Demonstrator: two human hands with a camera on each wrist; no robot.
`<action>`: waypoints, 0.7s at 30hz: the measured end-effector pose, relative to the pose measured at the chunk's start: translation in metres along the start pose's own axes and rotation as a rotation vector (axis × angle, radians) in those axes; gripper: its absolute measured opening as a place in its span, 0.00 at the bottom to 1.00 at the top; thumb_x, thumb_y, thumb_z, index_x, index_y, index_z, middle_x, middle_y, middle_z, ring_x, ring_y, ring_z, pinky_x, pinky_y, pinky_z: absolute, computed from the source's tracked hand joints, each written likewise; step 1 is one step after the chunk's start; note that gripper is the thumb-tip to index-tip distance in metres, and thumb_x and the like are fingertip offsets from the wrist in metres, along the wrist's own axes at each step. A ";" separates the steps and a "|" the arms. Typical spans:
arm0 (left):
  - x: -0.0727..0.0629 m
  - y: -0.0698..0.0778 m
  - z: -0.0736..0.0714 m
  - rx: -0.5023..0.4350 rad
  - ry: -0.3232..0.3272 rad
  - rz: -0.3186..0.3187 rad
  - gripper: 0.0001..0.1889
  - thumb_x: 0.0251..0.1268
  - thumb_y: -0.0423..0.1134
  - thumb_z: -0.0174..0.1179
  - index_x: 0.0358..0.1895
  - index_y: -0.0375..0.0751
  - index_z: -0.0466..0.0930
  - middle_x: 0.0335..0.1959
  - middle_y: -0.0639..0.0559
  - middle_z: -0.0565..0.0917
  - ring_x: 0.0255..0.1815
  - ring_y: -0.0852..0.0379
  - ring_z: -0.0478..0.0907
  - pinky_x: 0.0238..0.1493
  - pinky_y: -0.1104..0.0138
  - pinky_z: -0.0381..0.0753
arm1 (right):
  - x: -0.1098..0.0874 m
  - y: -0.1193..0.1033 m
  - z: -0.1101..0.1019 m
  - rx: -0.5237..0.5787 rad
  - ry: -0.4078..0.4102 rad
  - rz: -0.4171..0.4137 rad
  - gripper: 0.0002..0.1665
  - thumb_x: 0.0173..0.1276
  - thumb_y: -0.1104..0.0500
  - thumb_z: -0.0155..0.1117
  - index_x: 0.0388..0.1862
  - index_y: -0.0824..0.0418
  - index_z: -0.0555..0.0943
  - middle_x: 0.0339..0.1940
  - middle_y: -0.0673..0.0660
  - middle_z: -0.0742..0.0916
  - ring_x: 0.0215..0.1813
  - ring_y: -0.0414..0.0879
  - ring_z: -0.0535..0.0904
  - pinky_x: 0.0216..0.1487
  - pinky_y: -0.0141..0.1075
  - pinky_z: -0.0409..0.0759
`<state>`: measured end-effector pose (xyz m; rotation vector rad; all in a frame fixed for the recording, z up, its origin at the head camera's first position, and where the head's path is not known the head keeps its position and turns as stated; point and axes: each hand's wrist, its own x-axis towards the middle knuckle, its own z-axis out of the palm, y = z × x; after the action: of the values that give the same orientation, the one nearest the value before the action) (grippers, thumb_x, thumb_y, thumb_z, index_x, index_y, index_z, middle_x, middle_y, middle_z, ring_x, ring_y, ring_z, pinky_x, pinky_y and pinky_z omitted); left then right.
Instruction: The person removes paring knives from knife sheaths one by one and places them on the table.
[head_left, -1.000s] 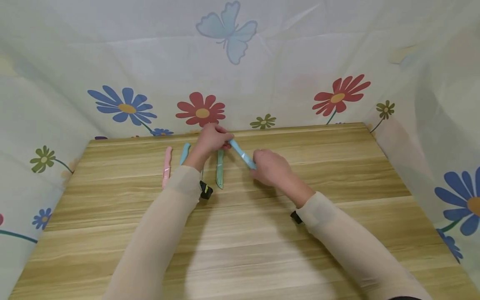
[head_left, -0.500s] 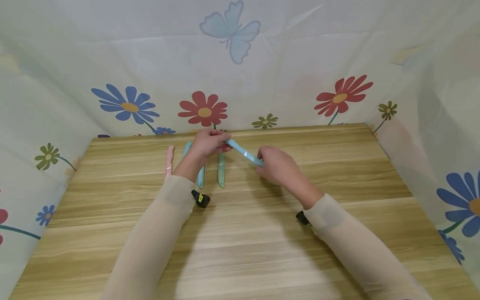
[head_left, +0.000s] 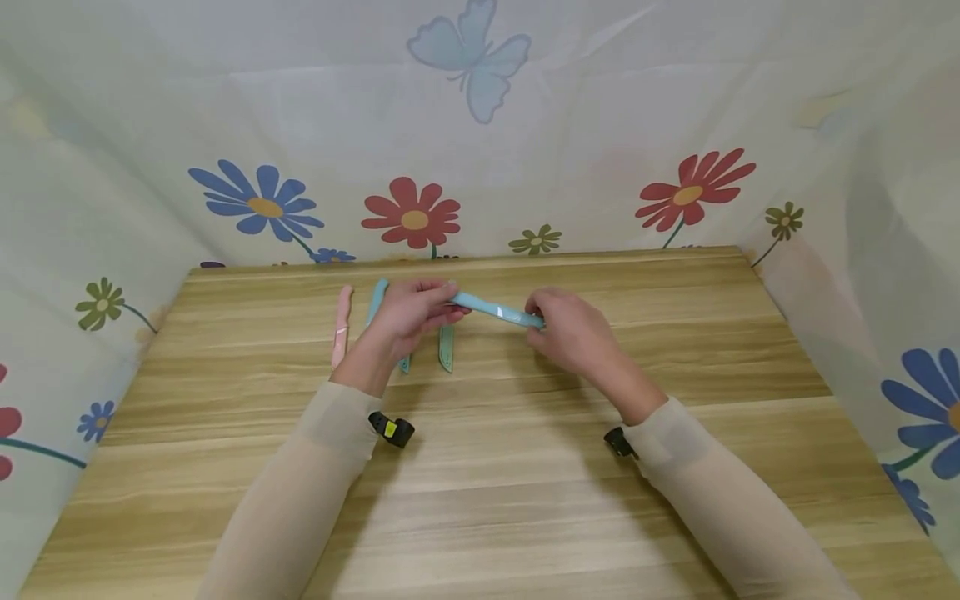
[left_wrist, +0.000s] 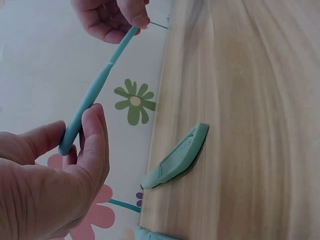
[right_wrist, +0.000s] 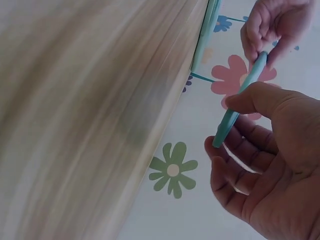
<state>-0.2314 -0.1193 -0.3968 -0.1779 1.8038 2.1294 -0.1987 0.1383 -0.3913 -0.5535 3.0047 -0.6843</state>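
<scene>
Above the table's far part, a light blue sheathed paring knife (head_left: 495, 310) spans between both hands. My left hand (head_left: 412, 312) pinches its handle end between thumb and fingers, as the left wrist view also shows. The opposite, sheath end is pinched by my right hand (head_left: 573, 329), its thumb (right_wrist: 250, 98) lying across the sheath in the right wrist view. Under the left hand lies a green sheathed knife (head_left: 446, 350), its handle partly hidden. A second blue knife (head_left: 378, 297) lies behind the left hand, mostly covered. Left of it is a pink knife (head_left: 342, 323).
The knives lie in a row on a wood-grain table (head_left: 480, 500). A white flower-printed curtain (head_left: 585, 150) stands along the table's far edge and both sides. Small black wrist cameras (head_left: 395, 429) hang at each cuff.
The held blue knife has swung from a steep slant to nearly level, and its sheath end has moved right with my right hand. My left hand has come slightly nearer.
</scene>
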 end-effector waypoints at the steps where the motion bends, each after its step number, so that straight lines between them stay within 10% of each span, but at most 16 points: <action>1: -0.002 -0.001 0.000 -0.002 -0.007 0.002 0.19 0.81 0.37 0.62 0.62 0.25 0.75 0.47 0.39 0.87 0.46 0.50 0.89 0.57 0.60 0.85 | -0.001 0.001 -0.001 -0.001 0.008 -0.008 0.12 0.67 0.62 0.73 0.49 0.61 0.85 0.44 0.55 0.86 0.42 0.50 0.81 0.43 0.45 0.82; 21: -0.034 -0.017 0.000 -0.185 -0.031 -0.057 0.17 0.81 0.36 0.61 0.63 0.29 0.75 0.50 0.40 0.87 0.52 0.50 0.89 0.59 0.60 0.84 | -0.016 0.013 -0.009 -0.041 0.076 -0.228 0.12 0.69 0.62 0.75 0.51 0.62 0.87 0.46 0.55 0.86 0.47 0.49 0.82 0.51 0.45 0.84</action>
<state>-0.1937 -0.1229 -0.4015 -0.2373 1.5655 2.2448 -0.1887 0.1586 -0.3901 -0.9033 3.0608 -0.6690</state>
